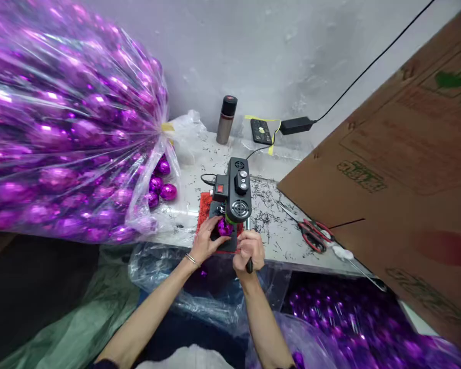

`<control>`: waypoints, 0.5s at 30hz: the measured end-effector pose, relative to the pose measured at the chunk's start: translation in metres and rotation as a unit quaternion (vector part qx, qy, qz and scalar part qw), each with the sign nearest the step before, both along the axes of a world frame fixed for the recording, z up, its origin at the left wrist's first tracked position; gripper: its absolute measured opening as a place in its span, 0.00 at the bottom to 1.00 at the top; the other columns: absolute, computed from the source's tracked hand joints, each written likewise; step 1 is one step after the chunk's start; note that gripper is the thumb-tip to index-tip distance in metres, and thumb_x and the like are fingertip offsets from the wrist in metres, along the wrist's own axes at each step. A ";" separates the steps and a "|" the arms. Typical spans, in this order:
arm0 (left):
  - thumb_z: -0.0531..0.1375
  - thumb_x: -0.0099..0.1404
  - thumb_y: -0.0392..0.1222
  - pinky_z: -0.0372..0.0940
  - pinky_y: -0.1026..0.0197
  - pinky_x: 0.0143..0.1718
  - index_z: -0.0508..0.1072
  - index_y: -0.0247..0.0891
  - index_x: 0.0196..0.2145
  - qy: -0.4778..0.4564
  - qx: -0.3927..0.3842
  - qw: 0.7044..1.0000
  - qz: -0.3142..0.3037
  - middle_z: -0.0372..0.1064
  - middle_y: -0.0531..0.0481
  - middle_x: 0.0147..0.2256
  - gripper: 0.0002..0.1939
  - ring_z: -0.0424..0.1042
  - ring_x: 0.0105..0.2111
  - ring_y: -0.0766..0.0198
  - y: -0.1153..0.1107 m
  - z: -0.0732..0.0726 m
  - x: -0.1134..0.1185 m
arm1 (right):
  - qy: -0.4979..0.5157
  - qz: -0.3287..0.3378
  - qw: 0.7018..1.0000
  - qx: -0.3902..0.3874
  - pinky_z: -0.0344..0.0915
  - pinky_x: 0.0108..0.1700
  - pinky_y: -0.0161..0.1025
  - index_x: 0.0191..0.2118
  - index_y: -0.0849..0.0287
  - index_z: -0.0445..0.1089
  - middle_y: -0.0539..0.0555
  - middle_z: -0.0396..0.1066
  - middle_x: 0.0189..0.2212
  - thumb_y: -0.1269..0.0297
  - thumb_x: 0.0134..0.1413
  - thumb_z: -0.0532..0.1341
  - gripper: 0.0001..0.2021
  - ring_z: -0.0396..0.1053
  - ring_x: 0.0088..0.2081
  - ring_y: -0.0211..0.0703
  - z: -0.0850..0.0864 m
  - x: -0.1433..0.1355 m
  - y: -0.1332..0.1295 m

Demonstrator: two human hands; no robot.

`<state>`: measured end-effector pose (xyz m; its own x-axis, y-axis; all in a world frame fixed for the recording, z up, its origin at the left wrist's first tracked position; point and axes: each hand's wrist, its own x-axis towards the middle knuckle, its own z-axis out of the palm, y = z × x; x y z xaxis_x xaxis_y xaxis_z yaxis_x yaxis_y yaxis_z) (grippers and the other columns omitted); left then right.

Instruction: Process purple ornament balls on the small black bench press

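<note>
A shiny purple ball [225,227] sits under the head of a small black bench machine [238,189]. My left hand [206,239] grips the ball from its left side, thumb and fingers around it. On the machine's right side, my right hand [249,250] is closed around a lever handle [249,266] with a black end. The machine has a red switch [220,188] and round vents on top. Beneath it lies a red mat [205,205]. Where the ball meets the machine's underside is hidden.
At left bulges a large clear bag [61,128] of purple balls, with several loose balls [168,191] by its mouth. Scissors [313,230] lie beside a big cardboard box [399,169]. Behind stand a spray can [227,119] and a power adapter [296,125]. More purple balls [341,318] are below right.
</note>
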<state>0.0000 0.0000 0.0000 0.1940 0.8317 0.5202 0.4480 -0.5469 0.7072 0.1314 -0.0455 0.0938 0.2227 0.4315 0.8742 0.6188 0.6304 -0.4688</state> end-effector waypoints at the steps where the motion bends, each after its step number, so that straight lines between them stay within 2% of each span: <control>1: 0.69 0.67 0.52 0.71 0.44 0.62 0.68 0.42 0.63 0.004 -0.008 1.000 0.000 0.77 0.40 0.57 0.31 0.77 0.58 0.49 0.000 0.000 0.000 | -0.003 -0.002 1.000 0.002 0.69 0.43 0.42 0.31 0.54 0.63 0.48 0.69 0.30 0.70 0.70 0.49 0.13 0.69 0.31 0.38 -0.001 0.000 0.001; 11: 0.70 0.66 0.50 0.68 0.41 0.63 0.69 0.43 0.63 0.001 -0.035 0.999 -0.015 0.76 0.39 0.58 0.31 0.75 0.60 0.47 0.003 0.002 0.000 | 0.019 -0.005 1.000 -0.009 0.67 0.35 0.43 0.30 0.53 0.62 0.48 0.64 0.26 0.64 0.72 0.48 0.16 0.65 0.28 0.40 -0.002 -0.002 0.003; 15: 0.69 0.66 0.50 0.68 0.41 0.63 0.69 0.43 0.63 -0.004 -0.036 0.999 -0.019 0.75 0.39 0.58 0.31 0.74 0.60 0.47 0.004 0.003 0.000 | 0.022 -0.014 1.000 -0.002 0.67 0.35 0.42 0.29 0.53 0.61 0.48 0.64 0.26 0.64 0.73 0.48 0.17 0.65 0.27 0.39 -0.001 -0.004 0.005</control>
